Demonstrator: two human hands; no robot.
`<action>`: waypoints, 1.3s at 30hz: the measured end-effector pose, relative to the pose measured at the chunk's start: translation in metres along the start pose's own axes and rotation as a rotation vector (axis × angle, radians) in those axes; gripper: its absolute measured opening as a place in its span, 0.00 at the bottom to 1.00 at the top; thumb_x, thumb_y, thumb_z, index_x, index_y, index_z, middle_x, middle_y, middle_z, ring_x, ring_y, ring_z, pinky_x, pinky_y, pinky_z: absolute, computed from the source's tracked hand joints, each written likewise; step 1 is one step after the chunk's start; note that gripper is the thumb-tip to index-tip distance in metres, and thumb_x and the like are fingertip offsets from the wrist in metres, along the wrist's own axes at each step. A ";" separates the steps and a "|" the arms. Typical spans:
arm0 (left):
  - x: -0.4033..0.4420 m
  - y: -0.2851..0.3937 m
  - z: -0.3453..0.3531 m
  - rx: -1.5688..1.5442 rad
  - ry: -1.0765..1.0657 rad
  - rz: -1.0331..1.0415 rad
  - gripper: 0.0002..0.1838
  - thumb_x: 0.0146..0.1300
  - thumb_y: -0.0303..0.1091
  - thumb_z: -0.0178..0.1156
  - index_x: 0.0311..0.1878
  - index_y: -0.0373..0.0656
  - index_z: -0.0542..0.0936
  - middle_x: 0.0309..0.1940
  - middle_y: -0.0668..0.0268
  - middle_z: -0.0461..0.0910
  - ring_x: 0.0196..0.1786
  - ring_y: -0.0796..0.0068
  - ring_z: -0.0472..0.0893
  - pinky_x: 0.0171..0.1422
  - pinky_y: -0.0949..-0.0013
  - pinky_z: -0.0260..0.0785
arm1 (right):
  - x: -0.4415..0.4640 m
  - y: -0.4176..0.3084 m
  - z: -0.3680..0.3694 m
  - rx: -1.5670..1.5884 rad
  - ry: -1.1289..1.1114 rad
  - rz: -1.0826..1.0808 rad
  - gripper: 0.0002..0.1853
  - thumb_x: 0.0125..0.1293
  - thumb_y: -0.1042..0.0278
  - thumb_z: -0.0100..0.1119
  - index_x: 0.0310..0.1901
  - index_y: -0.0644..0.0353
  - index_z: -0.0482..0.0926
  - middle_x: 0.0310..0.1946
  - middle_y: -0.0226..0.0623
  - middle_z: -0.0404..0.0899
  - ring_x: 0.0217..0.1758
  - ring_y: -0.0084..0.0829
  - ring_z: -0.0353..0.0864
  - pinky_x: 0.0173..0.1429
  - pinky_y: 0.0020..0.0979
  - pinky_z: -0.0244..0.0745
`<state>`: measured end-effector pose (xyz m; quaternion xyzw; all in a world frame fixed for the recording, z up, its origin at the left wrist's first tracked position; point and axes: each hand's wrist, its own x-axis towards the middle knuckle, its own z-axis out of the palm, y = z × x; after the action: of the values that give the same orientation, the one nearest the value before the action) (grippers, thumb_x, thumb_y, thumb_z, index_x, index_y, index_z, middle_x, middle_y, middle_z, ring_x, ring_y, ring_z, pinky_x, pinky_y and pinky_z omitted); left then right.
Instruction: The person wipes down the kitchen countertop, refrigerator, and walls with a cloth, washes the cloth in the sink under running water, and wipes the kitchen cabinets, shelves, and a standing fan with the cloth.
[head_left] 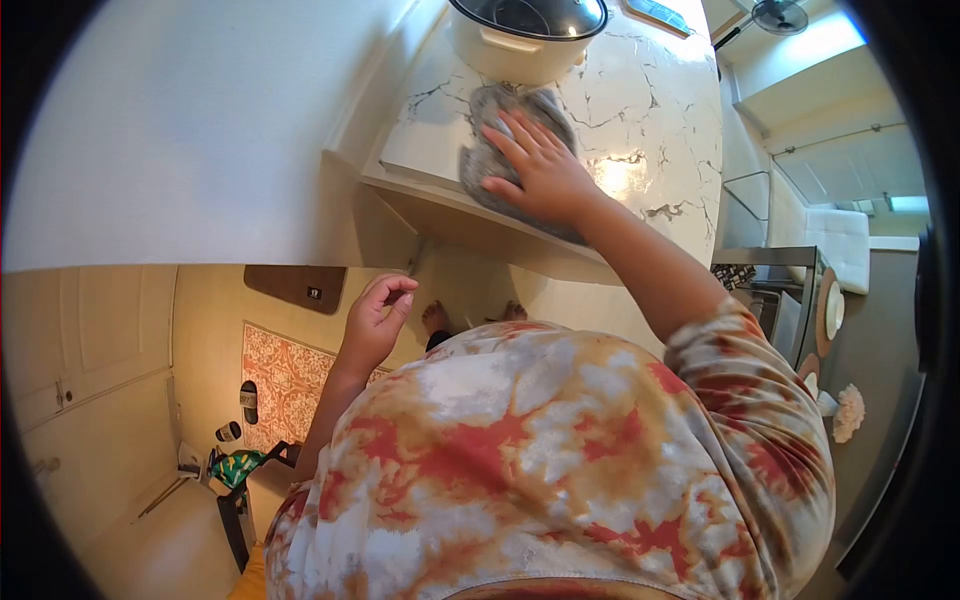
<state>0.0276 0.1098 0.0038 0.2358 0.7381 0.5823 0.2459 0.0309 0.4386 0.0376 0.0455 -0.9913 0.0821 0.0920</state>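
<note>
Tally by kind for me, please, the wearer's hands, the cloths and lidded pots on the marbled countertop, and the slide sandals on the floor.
Hands: 2 (left hand, right hand)
Grey cloth: 1
Lidded pot: 1
Slide sandals: 2 (upper sandal, lower sandal)
Total: 6

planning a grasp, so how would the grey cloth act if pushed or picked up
The cloth is probably floppy: it looks creased and bunched. Under the right hand, it would likely slide, as the counter looks glossy. Whether it's damp, hence heavier, I cannot tell.
</note>
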 end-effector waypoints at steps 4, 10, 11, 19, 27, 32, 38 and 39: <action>0.004 -0.013 -0.026 -0.012 -0.011 0.017 0.08 0.65 0.26 0.57 0.46 0.37 0.77 0.44 0.65 0.76 0.44 0.77 0.76 0.51 0.73 0.69 | 0.094 -0.010 0.039 -0.028 0.091 0.006 0.40 0.64 0.33 0.45 0.70 0.51 0.58 0.72 0.47 0.55 0.76 0.46 0.51 0.77 0.42 0.45; -0.009 -0.021 -0.056 0.010 -0.066 0.023 0.09 0.66 0.27 0.56 0.48 0.37 0.76 0.44 0.65 0.76 0.44 0.77 0.76 0.52 0.73 0.69 | 0.112 -0.061 0.061 0.065 0.167 -0.049 0.21 0.70 0.58 0.47 0.62 0.53 0.70 0.64 0.48 0.68 0.70 0.46 0.63 0.72 0.42 0.57; -0.011 -0.023 -0.060 0.007 -0.071 0.029 0.09 0.66 0.27 0.56 0.48 0.37 0.76 0.44 0.65 0.76 0.44 0.77 0.76 0.52 0.73 0.69 | 0.102 -0.076 0.060 0.057 0.169 -0.044 0.21 0.70 0.58 0.47 0.62 0.53 0.70 0.64 0.48 0.68 0.70 0.46 0.63 0.72 0.42 0.57; -0.017 -0.028 -0.073 0.052 -0.070 0.063 0.09 0.64 0.24 0.57 0.47 0.38 0.76 0.44 0.64 0.75 0.45 0.76 0.76 0.52 0.74 0.69 | 0.063 -0.109 0.135 0.212 -0.045 -0.303 0.26 0.65 0.68 0.43 0.66 0.61 0.65 0.75 0.43 0.47 0.78 0.35 0.46 0.77 0.34 0.49; -0.006 -0.012 -0.042 -0.007 -0.082 0.135 0.11 0.66 0.21 0.53 0.50 0.38 0.74 0.51 0.65 0.71 0.44 0.80 0.73 0.53 0.76 0.67 | -0.021 -0.066 0.112 -0.284 0.252 -0.402 0.25 0.56 0.61 0.50 0.57 0.53 0.77 0.64 0.33 0.67 0.62 0.32 0.69 0.60 0.31 0.70; 0.004 0.005 -0.008 0.006 -0.062 0.138 0.09 0.67 0.22 0.53 0.49 0.37 0.74 0.48 0.65 0.73 0.45 0.79 0.74 0.53 0.75 0.68 | -0.132 -0.005 0.082 -0.326 0.178 -0.266 0.31 0.53 0.60 0.52 0.63 0.45 0.73 0.56 0.22 0.71 0.52 0.23 0.70 0.53 0.27 0.70; 0.015 0.034 0.062 -0.024 -0.071 0.224 0.09 0.67 0.23 0.53 0.49 0.37 0.74 0.48 0.66 0.73 0.44 0.80 0.74 0.53 0.76 0.68 | -0.261 0.065 0.028 -0.419 0.230 -0.166 0.31 0.55 0.65 0.51 0.64 0.35 0.72 0.53 0.18 0.71 0.49 0.25 0.68 0.54 0.30 0.67; 0.015 0.037 0.075 -0.021 -0.064 0.221 0.09 0.67 0.23 0.53 0.49 0.37 0.74 0.48 0.66 0.73 0.44 0.80 0.74 0.53 0.76 0.68 | -0.278 0.075 0.018 -0.417 0.296 -0.175 0.30 0.55 0.66 0.51 0.63 0.34 0.74 0.52 0.18 0.71 0.50 0.26 0.67 0.56 0.30 0.65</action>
<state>0.0662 0.1830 0.0233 0.3317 0.6932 0.6058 0.2061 0.2918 0.5304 -0.0444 0.0985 -0.9549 -0.1263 0.2502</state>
